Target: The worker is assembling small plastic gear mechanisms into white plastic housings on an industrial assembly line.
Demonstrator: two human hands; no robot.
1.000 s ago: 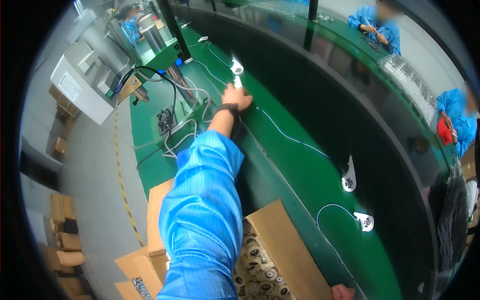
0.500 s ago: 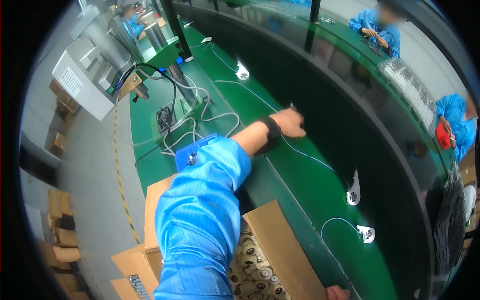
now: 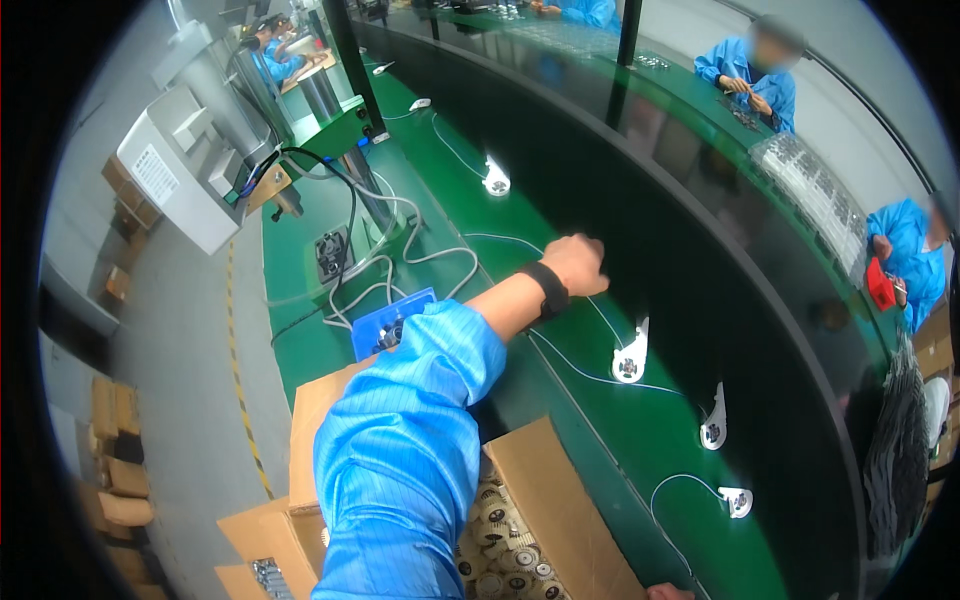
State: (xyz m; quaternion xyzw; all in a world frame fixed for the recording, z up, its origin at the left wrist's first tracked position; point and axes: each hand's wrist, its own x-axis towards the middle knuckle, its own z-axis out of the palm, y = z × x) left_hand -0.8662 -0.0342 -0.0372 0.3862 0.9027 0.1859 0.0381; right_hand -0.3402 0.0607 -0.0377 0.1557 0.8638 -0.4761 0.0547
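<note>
My left hand (image 3: 576, 263), with a black band (image 3: 547, 286) at its wrist, reaches over the green belt surface with its fingers curled. A thin pale cord (image 3: 500, 238) runs in under it. More cord comes out on its far side to a white teardrop-shaped part (image 3: 629, 362), apart from the hand. Whatever the fingers may hold is hidden. At the lower edge only a bit of my right hand (image 3: 668, 592) shows, by the flap of a cardboard box (image 3: 565, 495); its fingers are cut off. Pale toothed gears (image 3: 510, 555) fill that box.
More white corded parts (image 3: 713, 432) lie along the belt beside a dark curved barrier (image 3: 690, 225). A press machine (image 3: 175, 165) with loose cables and a blue bin (image 3: 370, 332) stand at left. Another open carton (image 3: 265, 515) sits lower left. Co-workers (image 3: 745, 75) sit across the barrier.
My left hand's fingers have drawn in, and a white corded part now shows just beyond it. Other parts appear lower in view. The right hand has slipped further out at the bottom.
</note>
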